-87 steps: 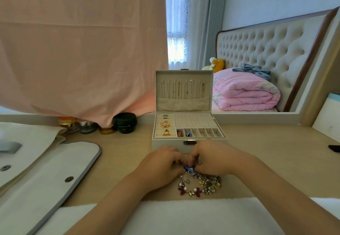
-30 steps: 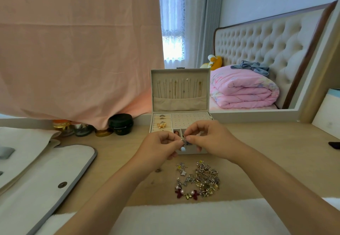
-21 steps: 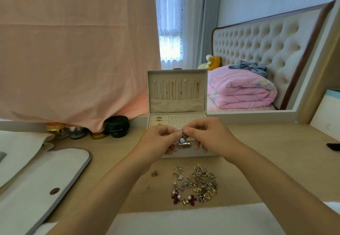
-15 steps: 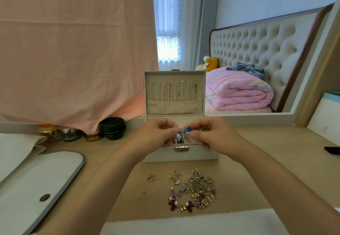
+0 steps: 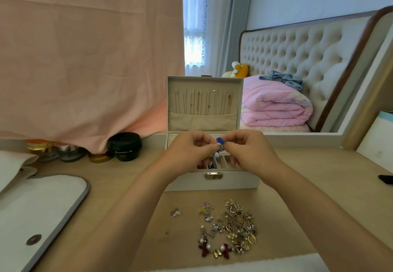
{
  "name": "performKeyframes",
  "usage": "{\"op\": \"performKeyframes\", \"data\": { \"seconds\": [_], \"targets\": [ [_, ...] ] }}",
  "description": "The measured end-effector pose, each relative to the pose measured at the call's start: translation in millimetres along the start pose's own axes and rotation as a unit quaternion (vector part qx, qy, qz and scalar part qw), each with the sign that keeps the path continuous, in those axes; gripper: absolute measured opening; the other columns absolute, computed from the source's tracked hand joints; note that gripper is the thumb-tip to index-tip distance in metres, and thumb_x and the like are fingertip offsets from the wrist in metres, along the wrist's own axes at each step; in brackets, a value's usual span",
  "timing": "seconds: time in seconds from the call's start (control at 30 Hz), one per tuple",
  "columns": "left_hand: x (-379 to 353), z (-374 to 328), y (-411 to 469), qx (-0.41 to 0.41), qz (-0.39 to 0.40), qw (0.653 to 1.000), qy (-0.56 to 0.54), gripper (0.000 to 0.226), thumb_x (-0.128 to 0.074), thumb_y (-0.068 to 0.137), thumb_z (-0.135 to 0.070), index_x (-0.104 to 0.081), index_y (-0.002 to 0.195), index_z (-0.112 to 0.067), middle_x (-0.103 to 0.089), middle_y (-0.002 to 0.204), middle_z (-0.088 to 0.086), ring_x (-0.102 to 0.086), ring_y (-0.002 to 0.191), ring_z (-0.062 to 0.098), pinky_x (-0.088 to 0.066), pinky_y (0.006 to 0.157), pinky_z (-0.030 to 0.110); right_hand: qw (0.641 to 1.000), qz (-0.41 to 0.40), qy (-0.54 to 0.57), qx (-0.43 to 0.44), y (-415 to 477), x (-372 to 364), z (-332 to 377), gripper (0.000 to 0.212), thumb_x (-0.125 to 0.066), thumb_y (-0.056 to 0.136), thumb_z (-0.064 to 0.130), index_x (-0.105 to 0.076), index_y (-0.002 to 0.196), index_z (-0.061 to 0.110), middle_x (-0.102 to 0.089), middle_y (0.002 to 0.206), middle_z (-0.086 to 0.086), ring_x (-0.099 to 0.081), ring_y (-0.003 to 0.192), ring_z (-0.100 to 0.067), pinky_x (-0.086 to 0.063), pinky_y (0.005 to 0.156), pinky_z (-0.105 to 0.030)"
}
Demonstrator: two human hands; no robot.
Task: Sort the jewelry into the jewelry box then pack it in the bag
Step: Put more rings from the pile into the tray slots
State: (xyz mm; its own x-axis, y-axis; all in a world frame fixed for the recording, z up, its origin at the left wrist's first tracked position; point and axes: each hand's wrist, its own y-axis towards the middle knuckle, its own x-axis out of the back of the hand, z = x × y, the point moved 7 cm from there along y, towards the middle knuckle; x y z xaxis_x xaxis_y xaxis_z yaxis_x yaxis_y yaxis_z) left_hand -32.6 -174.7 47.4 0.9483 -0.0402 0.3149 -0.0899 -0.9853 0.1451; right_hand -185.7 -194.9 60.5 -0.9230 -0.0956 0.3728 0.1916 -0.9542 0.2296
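A cream jewelry box (image 5: 234,181) stands open on the desk, its lid (image 5: 204,103) upright with thin chains hanging inside. Over its front compartments my left hand (image 5: 189,150) and my right hand (image 5: 244,148) together pinch a small blue and silver earring (image 5: 220,144). A pile of mixed jewelry (image 5: 231,229) lies on the desk in front of the box, with one small silver piece (image 5: 175,213) apart at its left. The white bag (image 5: 38,214) with a grey edge and a snap lies flat at the left.
Several cosmetic jars, among them a black one (image 5: 124,146), stand at the back left under a hanging pink cloth (image 5: 85,59). A mirror frame (image 5: 297,137) runs behind the box. A white box (image 5: 376,142) and a dark object (image 5: 386,179) sit at the right edge.
Both hands rose from the jewelry pile with the blue earring and moved forward over the box's compartments. The view has drawn closer to the box.
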Motion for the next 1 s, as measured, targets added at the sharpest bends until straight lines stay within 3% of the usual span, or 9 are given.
{"op": "performKeyframes", "data": {
  "seconds": [0.1, 0.2, 0.3, 0.4, 0.5, 0.63, 0.8, 0.93, 1.0],
  "targets": [
    [11.1, 0.3, 3.1, -0.007, -0.066, 0.998, 0.006, 0.003, -0.071, 0.091, -0.020, -0.072, 0.089, -0.018, -0.076, 0.078, 0.000, -0.063, 0.061, 0.010, -0.051, 0.055, 0.018, 0.999, 0.049, -0.014, 0.007, 7.9, -5.2, 11.7, 0.017, -0.066, 0.090, 0.012, -0.079, 0.092, 0.023, -0.065, 0.055, -0.006, -0.054, 0.047, -0.011, -0.040, 0.043, -0.020],
    [21.0, 2.4, 3.8, -0.024, -0.103, 0.994, 0.018, 0.004, -0.074, 0.089, -0.028, -0.073, 0.089, -0.023, -0.076, 0.080, -0.003, -0.067, 0.069, 0.007, -0.053, 0.063, 0.018, 0.996, 0.083, -0.029, 0.035, 16.0, -10.2, 20.6, 0.011, -0.078, 0.085, 0.018, -0.080, 0.096, 0.019, -0.073, 0.066, 0.005, -0.057, 0.050, -0.005, -0.042, 0.046, -0.014],
    [20.5, 8.9, 4.4, -0.029, -0.064, 0.996, 0.047, 0.013, -0.065, 0.095, -0.036, -0.075, 0.097, -0.028, -0.075, 0.086, -0.004, -0.066, 0.079, 0.006, -0.052, 0.071, 0.020, 0.992, 0.077, -0.089, 0.048, 25.5, -7.5, 15.9, 0.011, -0.079, 0.084, 0.015, -0.080, 0.093, 0.022, -0.075, 0.073, 0.007, -0.058, 0.051, -0.004, -0.045, 0.049, -0.012],
    [21.9, 14.9, 5.6, -0.029, -0.042, 0.993, 0.107, 0.012, -0.063, 0.097, -0.031, -0.073, 0.104, -0.030, -0.072, 0.094, -0.013, -0.065, 0.088, 0.000, -0.053, 0.082, 0.023, 0.988, 0.061, -0.132, 0.043, 33.1, -2.6, 3.1, 0.014, -0.080, 0.083, 0.011, -0.079, 0.090, 0.023, -0.075, 0.075, 0.004, -0.057, 0.049, -0.004, -0.050, 0.054, -0.017],
    [19.9, 17.1, 5.3, -0.032, -0.026, 0.974, 0.221, 0.007, -0.067, 0.093, -0.030, -0.073, 0.096, -0.033, -0.066, 0.091, -0.018, -0.061, 0.086, 0.003, -0.054, 0.084, 0.030, 0.988, 0.043, -0.142, 0.045, 37.9, 3.5, -4.5, 0.018, -0.078, 0.085, 0.013, -0.076, 0.087, 0.030, -0.074, 0.076, 0.008, -0.057, 0.050, -0.004, -0.051, 0.055, -0.015],
    [7.7, 13.6, 2.1, -0.064, 0.014, 0.933, 0.354, 0.012, -0.068, 0.090, -0.042, -0.076, 0.098, -0.042, -0.055, 0.096, -0.018, -0.048, 0.106, 0.011, -0.047, 0.093, 0.037, 0.987, 0.033, -0.134, 0.077, 40.6, 3.3, -4.1, 0.016, -0.077, 0.085, 0.015, -0.076, 0.087, 0.031, -0.066, 0.062, 0.026, -0.054, 0.053, 0.005, -0.041, 0.054, -0.007],
    [8.1, 13.1, -1.0, -0.059, 0.073, 0.929, 0.358, 0.019, -0.065, 0.092, -0.042, -0.073, 0.108, -0.050, -0.059, 0.105, -0.012, -0.047, 0.108, 0.012, -0.044, 0.095, 0.034, 0.978, 0.081, -0.161, 0.109, 37.9, -19.8, -6.3, 0.013, -0.078, 0.085, 0.016, -0.078, 0.089, 0.028, -0.072, 0.088, 0.013, -0.053, 0.057, 0.006, -0.042, 0.065, -0.017],
    [9.4, 7.0, -7.5, -0.034, 0.120, 0.927, 0.355, 0.023, -0.067, 0.094, -0.035, -0.074, 0.115, -0.040, -0.063, 0.115, -0.010, -0.054, 0.105, 0.007, -0.046, 0.095, 0.029, 0.955, 0.123, -0.235, 0.135, 33.0, -26.6, -5.5, 0.020, -0.072, 0.089, 0.014, -0.074, 0.088, 0.033, -0.067, 0.088, 0.018, -0.054, 0.064, 0.008, -0.037, 0.061, -0.009],
    [12.5, 4.6, -9.5, -0.019, 0.114, 0.934, 0.339, 0.021, -0.067, 0.094, -0.034, -0.075, 0.112, -0.040, -0.065, 0.113, -0.012, -0.058, 0.103, 0.006, -0.049, 0.096, 0.031, 0.939, 0.128, -0.280, 0.153, 32.1, -26.4, -3.3, 0.019, -0.069, 0.090, 0.016, -0.074, 0.091, 0.034, -0.065, 0.090, 0.020, -0.056, 0.074, 0.008, -0.041, 0.068, -0.013]
  ]
}}
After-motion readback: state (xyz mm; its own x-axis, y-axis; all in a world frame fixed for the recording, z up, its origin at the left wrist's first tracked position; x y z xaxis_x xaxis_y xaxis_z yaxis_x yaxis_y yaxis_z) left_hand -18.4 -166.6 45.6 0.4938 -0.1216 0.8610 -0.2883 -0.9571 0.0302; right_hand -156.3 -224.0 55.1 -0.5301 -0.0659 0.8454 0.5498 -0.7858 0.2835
